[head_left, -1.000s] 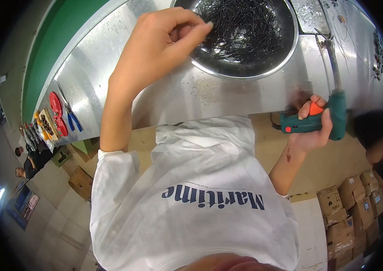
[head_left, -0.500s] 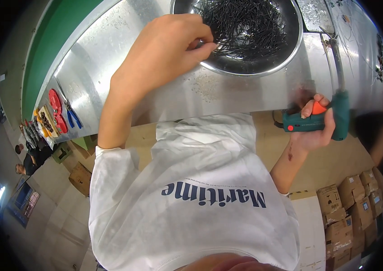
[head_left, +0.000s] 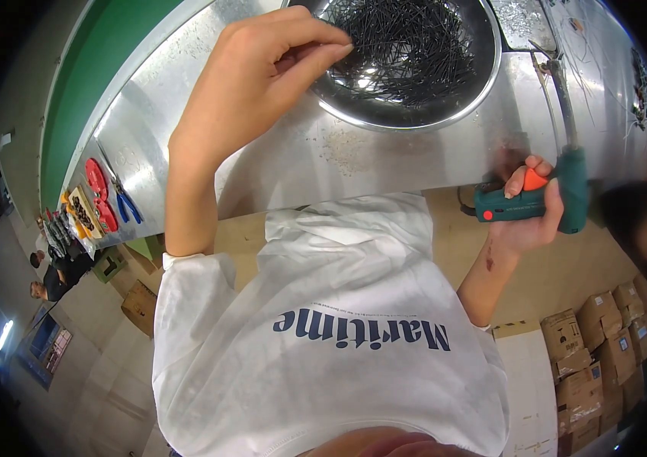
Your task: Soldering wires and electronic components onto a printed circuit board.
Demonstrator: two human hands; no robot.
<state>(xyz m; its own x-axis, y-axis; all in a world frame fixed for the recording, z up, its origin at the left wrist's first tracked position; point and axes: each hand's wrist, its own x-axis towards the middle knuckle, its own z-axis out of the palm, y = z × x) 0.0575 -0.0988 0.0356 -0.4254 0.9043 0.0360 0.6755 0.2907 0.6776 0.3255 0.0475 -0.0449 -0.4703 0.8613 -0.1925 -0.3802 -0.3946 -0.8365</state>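
Note:
My left hand (head_left: pixel 259 87) is over the left rim of a steel bowl (head_left: pixel 407 123), thumb and fingers pinched together; whatever may be between the fingertips is too small to make out. A tangled heap of thin black wire pieces (head_left: pixel 422 57) lies in the bowl. At the table's front edge on the right, my right hand (head_left: pixel 531 228) grips a green soldering gun (head_left: pixel 573 194). One finger rests by its orange trigger (head_left: pixel 534 180). The gun's long metal shaft and thin side tube point away from me, close to the bowl's right side.
Blue-handled pliers (head_left: pixel 127 204), a red hand tool (head_left: pixel 97 181) and a small parts tray (head_left: pixel 84 212) lie at the table's left end. Beyond the bowl's right side sits a tray (head_left: pixel 525 29). Loose wires (head_left: pixel 638 91) lie far right. Cardboard boxes (head_left: pixel 579 388) stand below right.
My left hand has moved slightly left and away from me, off the wire heap's near edge. My right hand keeps its grip on the soldering gun, almost unmoved.

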